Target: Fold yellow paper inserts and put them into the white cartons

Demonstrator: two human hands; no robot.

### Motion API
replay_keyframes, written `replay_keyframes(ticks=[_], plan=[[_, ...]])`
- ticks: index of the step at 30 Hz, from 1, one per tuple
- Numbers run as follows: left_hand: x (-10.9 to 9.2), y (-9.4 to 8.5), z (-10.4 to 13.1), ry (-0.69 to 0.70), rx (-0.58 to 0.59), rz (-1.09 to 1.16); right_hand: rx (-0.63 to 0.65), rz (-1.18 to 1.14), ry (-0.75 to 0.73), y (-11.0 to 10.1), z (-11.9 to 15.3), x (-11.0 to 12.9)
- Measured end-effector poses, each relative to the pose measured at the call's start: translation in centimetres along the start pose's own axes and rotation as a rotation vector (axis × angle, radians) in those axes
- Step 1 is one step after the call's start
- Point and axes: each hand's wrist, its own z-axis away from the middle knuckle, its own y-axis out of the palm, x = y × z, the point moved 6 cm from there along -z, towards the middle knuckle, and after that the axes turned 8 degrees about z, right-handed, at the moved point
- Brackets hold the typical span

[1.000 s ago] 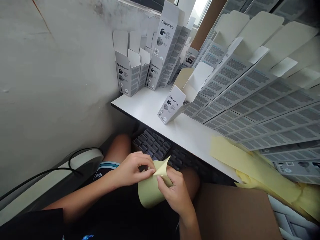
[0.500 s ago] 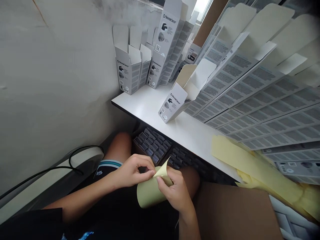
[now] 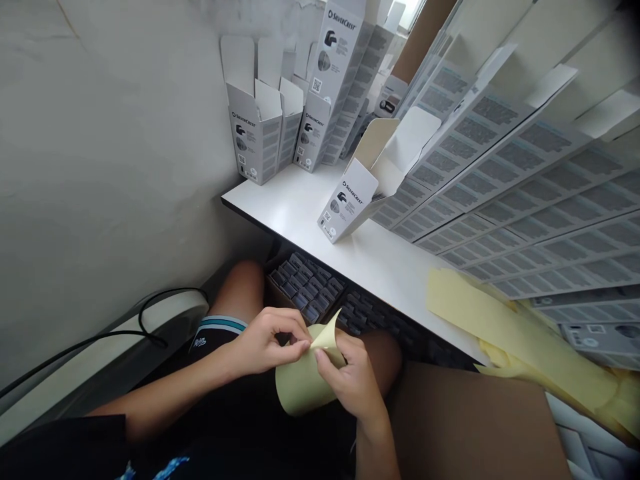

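Observation:
A roll of pale yellow paper rests over my lap, its loose end peeled up into a pointed flap. My left hand pinches the edge of that flap between thumb and finger. On the other side, my right hand grips the paper with its thumb on top and its fingers behind. Both fingertips nearly meet at the lifted edge; whether something small sits between them is hidden. On the white table ahead stands an open SilverCrest carton, tilted in view with its flaps up.
More open cartons stand at the back of the white table. Stacked printed cartons rise on the right. A yellow paper strip hangs over the table edge above a brown cardboard box. Packed boxes sit underneath; a black cable runs left.
The view has shifted slightly. My hands keep the same hold on the yellow paper, with almost no movement visible.

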Motion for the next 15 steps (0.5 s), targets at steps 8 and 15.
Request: replay_keyframes(ticks=[8, 15], plan=[[0.4, 0.4, 0.2, 0.052, -0.094, -0.091, 0.011, -0.025, 0.008, 0.1, -0.3, -0.3], [1.1, -0.2, 0.0, 0.0, -0.153, -0.073, -0.013, -0.047, 0.031, -0.2, -0.3, -1.2]])
